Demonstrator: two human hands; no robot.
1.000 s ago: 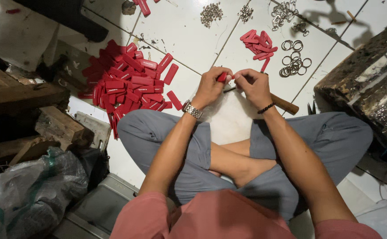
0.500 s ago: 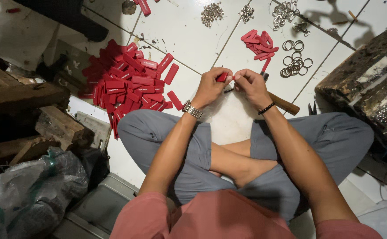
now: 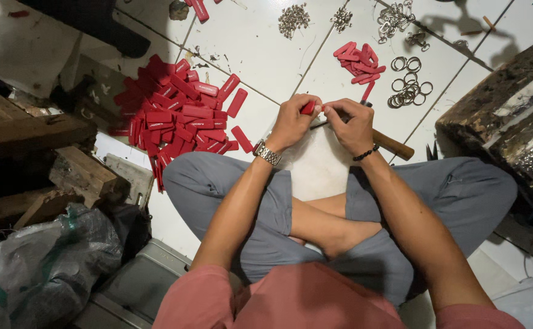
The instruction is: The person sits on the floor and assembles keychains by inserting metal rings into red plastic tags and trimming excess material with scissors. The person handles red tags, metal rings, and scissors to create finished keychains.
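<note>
I sit cross-legged on the white tiled floor [image 3: 248,42], my grey trousers [image 3: 461,195] spread wide beneath my forearms. To my left lies a crumpled plastic sack [image 3: 41,268] with rough wooden blocks [image 3: 77,173] just beyond it, and to my right stands a dark, grimy slab [image 3: 504,122]. The big heap of red tags [image 3: 175,119] covers the tiles off my left knee, well apart from the smaller pile of red tags [image 3: 356,58] ahead of my hands. Beside that smaller pile sits a cluster of metal rings [image 3: 408,88], and farther out are little mounds of small metal fittings [image 3: 292,18]. A wooden-handled tool [image 3: 391,144] lies on the floor just past my right wrist, partly hidden by it. My left hand [image 3: 291,125], with a metal watch [image 3: 268,153] on its wrist, is clenched around one red tag [image 3: 307,108], pinching it at the fingertips above a white cloth [image 3: 315,167] between my knees. My right hand [image 3: 355,125] is curled tight against the left, thumb meeting it at the tag; what it holds, I cannot tell.
</note>
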